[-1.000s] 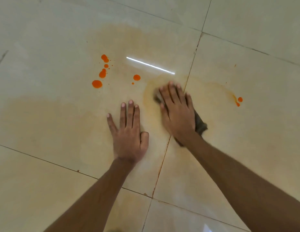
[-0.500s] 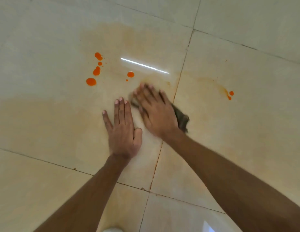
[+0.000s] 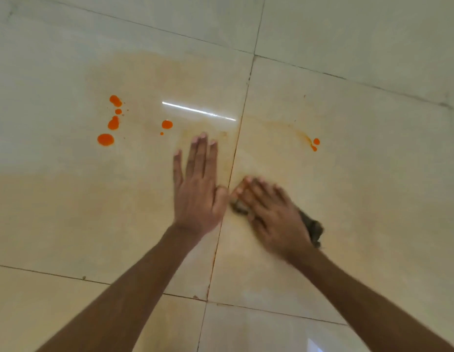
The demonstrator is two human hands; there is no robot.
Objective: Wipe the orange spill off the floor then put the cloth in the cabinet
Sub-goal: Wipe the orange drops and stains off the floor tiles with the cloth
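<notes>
My right hand (image 3: 274,214) presses flat on a dark brown cloth (image 3: 312,227) on the pale tiled floor, blurred by motion; cloth edges stick out at the fingertips and behind the wrist. My left hand (image 3: 198,189) lies flat on the tile just left of it, fingers together, holding nothing. Bright orange drops (image 3: 105,139) sit at the upper left, one more drop (image 3: 167,124) lies beyond my left fingertips, and two small drops (image 3: 316,142) with a faint orange streak lie at the upper right. A pale orange smear covers the tile around both hands.
Cream glossy tiles with dark grout lines (image 3: 242,110) run under the hands. A light reflection (image 3: 198,111) glints above my left hand. No cabinet shows in this view.
My right hand slid the cloth back toward me and to the right, from ahead of the left fingertips to beside the left palm. The left hand stayed flat.
</notes>
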